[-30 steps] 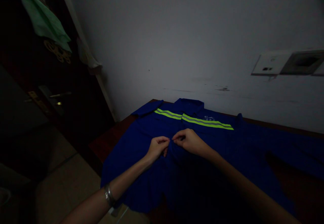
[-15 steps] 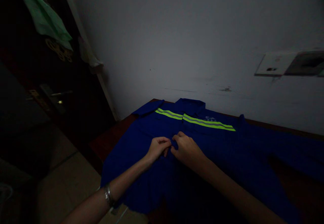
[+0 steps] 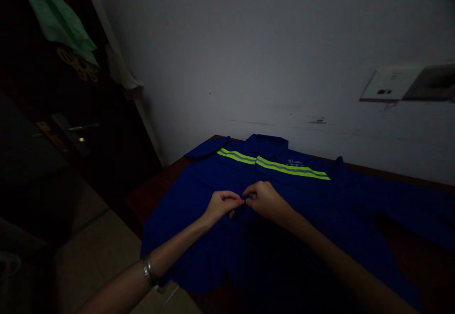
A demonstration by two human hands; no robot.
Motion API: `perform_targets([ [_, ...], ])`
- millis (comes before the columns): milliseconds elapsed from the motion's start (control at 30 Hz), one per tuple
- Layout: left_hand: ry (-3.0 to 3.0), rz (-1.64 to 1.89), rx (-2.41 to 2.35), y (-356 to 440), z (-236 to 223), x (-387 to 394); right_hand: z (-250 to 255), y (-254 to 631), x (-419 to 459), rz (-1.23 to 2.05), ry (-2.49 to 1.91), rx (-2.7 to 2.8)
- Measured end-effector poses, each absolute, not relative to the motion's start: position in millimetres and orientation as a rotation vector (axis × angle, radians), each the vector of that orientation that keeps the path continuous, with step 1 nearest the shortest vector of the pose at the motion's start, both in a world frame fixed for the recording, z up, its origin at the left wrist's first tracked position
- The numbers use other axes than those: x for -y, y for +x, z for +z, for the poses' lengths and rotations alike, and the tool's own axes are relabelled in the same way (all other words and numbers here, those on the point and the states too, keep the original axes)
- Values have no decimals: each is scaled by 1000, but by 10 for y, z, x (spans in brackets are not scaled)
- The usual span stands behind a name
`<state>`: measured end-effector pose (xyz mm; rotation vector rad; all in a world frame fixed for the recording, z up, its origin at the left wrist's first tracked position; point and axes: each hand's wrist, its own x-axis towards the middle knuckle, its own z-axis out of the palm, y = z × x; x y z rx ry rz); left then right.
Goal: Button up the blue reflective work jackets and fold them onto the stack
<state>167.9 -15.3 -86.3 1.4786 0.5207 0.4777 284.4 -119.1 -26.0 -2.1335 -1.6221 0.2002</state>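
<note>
A dark blue work jacket [image 3: 199, 188] lies spread out, collar toward the wall, with a yellow-green and grey reflective stripe [image 3: 295, 167] across its chest. At the middle of its front, below the stripe, my left hand [image 3: 223, 203] pinches the cloth between thumb and fingers. My right hand [image 3: 265, 199] meets it from the right, thumb and fingertips also closed on the jacket's front edge. The fingertips of both hands almost touch. Any button between them is too small and dark to make out.
The jacket rests on a dark reddish wooden table [image 3: 152, 193] against a pale wall [image 3: 249, 58]. A socket plate [image 3: 389, 84] is on the wall at right. To the left stands a dark door with a handle [image 3: 83, 127] and a hanging green cloth [image 3: 59, 20].
My right hand has shifted slightly, its fingers drawn into a tighter pinch. The left fingertips have edged right toward it. The view has tilted a little.
</note>
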Motion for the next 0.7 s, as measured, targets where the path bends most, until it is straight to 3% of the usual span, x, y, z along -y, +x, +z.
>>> perform_targets([
  [700, 1505, 527, -469, 1686, -958, 187, -265, 2861, 1190, 414, -2013, 1490],
])
